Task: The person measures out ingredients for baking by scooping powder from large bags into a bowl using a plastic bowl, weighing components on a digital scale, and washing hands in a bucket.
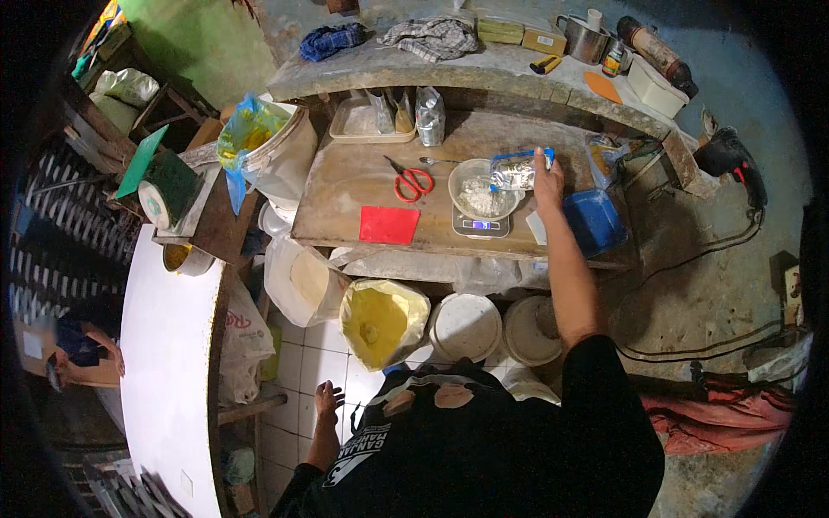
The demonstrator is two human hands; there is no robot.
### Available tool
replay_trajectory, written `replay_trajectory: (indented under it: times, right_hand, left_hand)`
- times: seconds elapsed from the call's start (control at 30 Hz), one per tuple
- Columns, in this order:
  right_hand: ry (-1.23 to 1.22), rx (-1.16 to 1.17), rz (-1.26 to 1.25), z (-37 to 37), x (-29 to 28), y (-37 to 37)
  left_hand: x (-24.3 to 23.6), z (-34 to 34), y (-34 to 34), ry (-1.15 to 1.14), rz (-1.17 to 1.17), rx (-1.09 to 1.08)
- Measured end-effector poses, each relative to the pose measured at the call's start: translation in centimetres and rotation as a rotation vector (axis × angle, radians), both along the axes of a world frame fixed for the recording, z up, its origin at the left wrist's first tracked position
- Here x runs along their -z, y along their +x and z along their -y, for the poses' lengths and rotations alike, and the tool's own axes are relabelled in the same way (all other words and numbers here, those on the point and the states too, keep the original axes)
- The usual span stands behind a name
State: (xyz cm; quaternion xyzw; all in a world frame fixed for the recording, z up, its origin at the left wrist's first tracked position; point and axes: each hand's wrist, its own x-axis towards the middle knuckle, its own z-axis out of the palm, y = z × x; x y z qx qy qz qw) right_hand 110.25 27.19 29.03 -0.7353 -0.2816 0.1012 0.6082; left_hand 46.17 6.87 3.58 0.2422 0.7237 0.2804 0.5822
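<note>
My right hand (547, 181) grips a silver and blue foil packet (515, 171), held tilted over a pale bowl (462, 177). White powder (480, 198) lies in the bowl, which stands on a small digital kitchen scale (471, 228) with a lit display. My left hand (328, 399) hangs low at my side, fingers apart and holding nothing, near a bucket lined with a bag of yellow powder (380, 315). To the left of the bowl lie red-handled scissors (414, 184), a spoon (439, 161) and a red sheet (389, 224).
A blue tray (596, 222) lies right of the scale. Lidded buckets (466, 326) stand below the table's front edge. At the left are a bag-lined white bucket (281, 155), a dial scale (160, 203) and a white counter (168, 345). Another person (82, 345) is at the far left.
</note>
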Motion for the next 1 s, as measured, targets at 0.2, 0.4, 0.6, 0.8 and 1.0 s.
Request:
replay_trajectory:
  times: [0.2,0.4,0.6,0.8,1.0]
  right_hand:
    - [0.023,0.057,0.075,0.4,-0.1,2.1]
    - [0.106,0.107,0.057,1.1,-3.1,0.0]
    - [0.122,0.043,-0.101,1.0,-3.4,-0.8]
    - [0.066,0.177,0.271,-0.6,0.8,0.2]
    - [-0.050,0.063,0.006,-0.6,0.8,1.7]
  left_hand:
    - [0.3,-0.1,0.5,-0.028,-0.006,-0.002]
    - [0.2,0.6,0.2,-0.036,-0.027,-0.023]
    - [0.2,1.0,-0.5,-0.049,-0.032,0.008]
    - [0.4,1.6,0.1,-0.042,-0.007,-0.024]
    - [0.1,2.4,0.2,-0.029,-0.010,-0.044]
